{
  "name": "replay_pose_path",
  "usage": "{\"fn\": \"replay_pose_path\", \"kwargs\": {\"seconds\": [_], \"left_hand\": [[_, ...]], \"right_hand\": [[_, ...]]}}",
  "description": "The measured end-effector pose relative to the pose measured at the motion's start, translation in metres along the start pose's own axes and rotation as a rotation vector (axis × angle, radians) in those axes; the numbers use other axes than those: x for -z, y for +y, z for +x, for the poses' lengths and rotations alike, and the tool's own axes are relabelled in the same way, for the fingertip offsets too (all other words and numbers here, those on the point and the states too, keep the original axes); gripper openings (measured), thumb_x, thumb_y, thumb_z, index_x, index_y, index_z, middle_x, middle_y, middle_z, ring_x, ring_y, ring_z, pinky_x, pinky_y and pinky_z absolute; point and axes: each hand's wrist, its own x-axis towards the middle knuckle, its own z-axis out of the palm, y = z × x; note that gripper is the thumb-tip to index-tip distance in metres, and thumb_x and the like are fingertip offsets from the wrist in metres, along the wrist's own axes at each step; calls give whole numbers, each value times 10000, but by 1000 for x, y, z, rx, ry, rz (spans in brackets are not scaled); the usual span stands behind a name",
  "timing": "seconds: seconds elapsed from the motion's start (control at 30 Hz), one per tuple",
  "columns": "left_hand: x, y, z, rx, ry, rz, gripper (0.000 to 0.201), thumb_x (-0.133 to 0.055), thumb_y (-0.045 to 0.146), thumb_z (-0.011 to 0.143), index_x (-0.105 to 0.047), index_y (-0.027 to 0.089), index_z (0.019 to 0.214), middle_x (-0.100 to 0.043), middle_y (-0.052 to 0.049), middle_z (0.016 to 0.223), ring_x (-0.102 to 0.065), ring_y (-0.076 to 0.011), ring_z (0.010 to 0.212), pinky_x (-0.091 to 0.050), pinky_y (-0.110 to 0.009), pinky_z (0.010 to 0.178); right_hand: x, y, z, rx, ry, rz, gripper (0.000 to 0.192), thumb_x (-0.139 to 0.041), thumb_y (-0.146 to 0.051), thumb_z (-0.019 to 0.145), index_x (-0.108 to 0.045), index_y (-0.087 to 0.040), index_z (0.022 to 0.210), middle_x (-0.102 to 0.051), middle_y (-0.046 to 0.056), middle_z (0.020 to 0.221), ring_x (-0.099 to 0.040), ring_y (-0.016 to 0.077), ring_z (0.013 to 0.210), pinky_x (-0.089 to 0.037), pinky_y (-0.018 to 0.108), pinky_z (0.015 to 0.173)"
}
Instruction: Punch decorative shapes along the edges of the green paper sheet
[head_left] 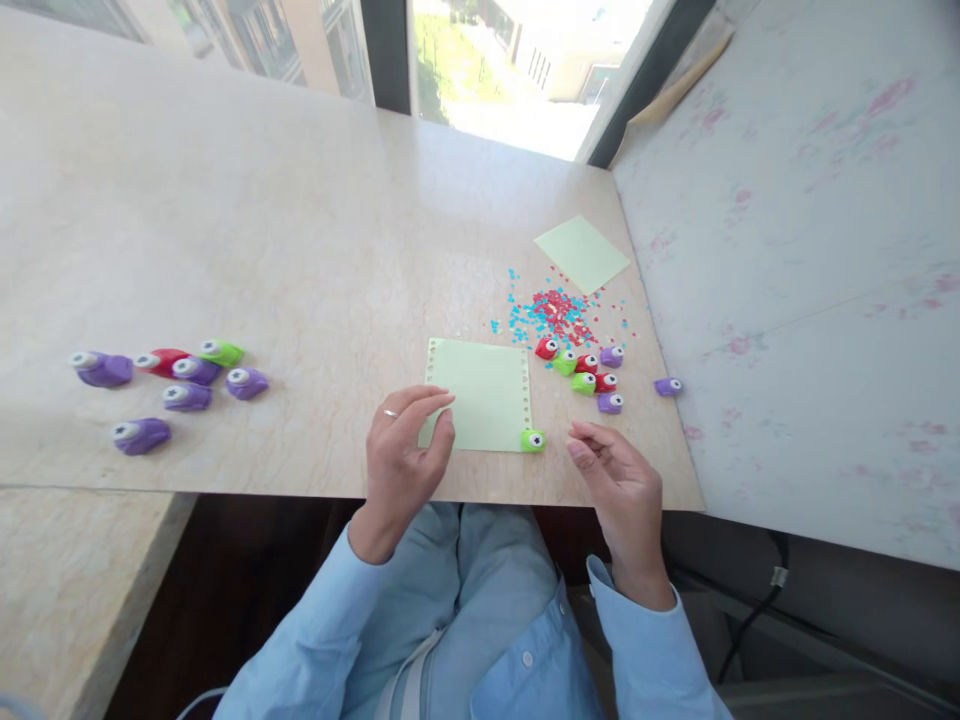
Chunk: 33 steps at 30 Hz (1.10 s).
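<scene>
A pale green sheet of paper (487,395) lies on the windowsill-like table, with rows of small punched holes along its left and right edges. My left hand (409,440) rests over its lower left part, fingers stretched and thumb a little apart, holding nothing. A green craft punch (533,440) with a star mark on its white button sits at the sheet's lower right corner. To the right of that punch, my right hand (619,475) is raised with thumb and fingertips pinched together. Whatever lies between those fingertips, if anything, is too small to make out.
Several red, green and purple punches (585,383) cluster right of the sheet; a purple one (667,386) stands near the wall. More punches (187,397) lie at the left. Red and blue paper bits (559,315) are scattered behind, beside another green sheet (583,254).
</scene>
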Motion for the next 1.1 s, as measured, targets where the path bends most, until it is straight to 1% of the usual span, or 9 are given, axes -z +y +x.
{"fn": "replay_pose_path", "kwargs": {"seconds": [0.07,0.17,0.27,0.37,0.5,0.67,0.83,1.1], "left_hand": [[8,-11,3,12,-55,104,188,-592,216,898,-693,181,1053,-704,-105,1111,-655,-247,1063,-535,-458,940],[16,-23,7,-20,-147,240,257,-601,230,892,-675,180,1133,-684,-130,1199,-608,-295,1179,-486,-504,988],[18,-26,8,-50,-228,316,252,-598,224,900,-679,196,1137,-670,-132,1254,-563,-320,1254,-449,-520,994],[17,-24,8,-30,-263,351,237,-605,241,904,-686,204,1123,-652,-128,1296,-545,-323,1274,-428,-513,994],[17,-21,7,12,-294,375,244,-614,252,899,-688,216,1128,-635,-117,1326,-525,-308,1290,-409,-489,1012],[18,-21,7,12,-300,375,236,-615,253,898,-690,221,1120,-632,-108,1332,-518,-307,1293,-401,-484,1015],[16,-19,7,6,-302,388,222,-617,250,896,-691,216,1103,-630,-116,1331,-514,-316,1293,-405,-492,1002],[16,-19,6,-2,-305,392,216,-605,253,903,-693,212,1096,-621,-126,1341,-506,-323,1303,-400,-499,1009]], "right_hand": [[0,-6,5,-24,-12,-22,263,-737,-423,836,-733,-192,963,-735,66,907,-683,190,802,-578,359,761],[-3,-13,17,-42,-104,-49,329,-758,-473,789,-709,-179,929,-709,47,808,-648,172,697,-557,321,656],[-9,-17,29,-45,-197,-89,355,-754,-490,760,-675,-174,900,-680,30,758,-619,164,649,-535,315,622],[-14,-19,38,-63,-283,-125,309,-731,-467,745,-634,-188,834,-656,14,718,-607,167,631,-515,319,616],[-16,-23,44,-112,-328,-184,236,-702,-412,730,-605,-209,802,-661,19,727,-621,185,661,-498,327,637],[-15,-31,45,-130,-347,-212,220,-695,-398,713,-594,-219,790,-659,21,722,-617,201,676,-478,340,653],[-16,-35,44,-152,-378,-294,172,-674,-362,700,-576,-225,735,-624,0,664,-587,193,643,-432,330,636],[-19,-34,43,-132,-369,-401,117,-630,-312,721,-553,-225,706,-581,-25,623,-536,170,590,-383,313,602]]}}
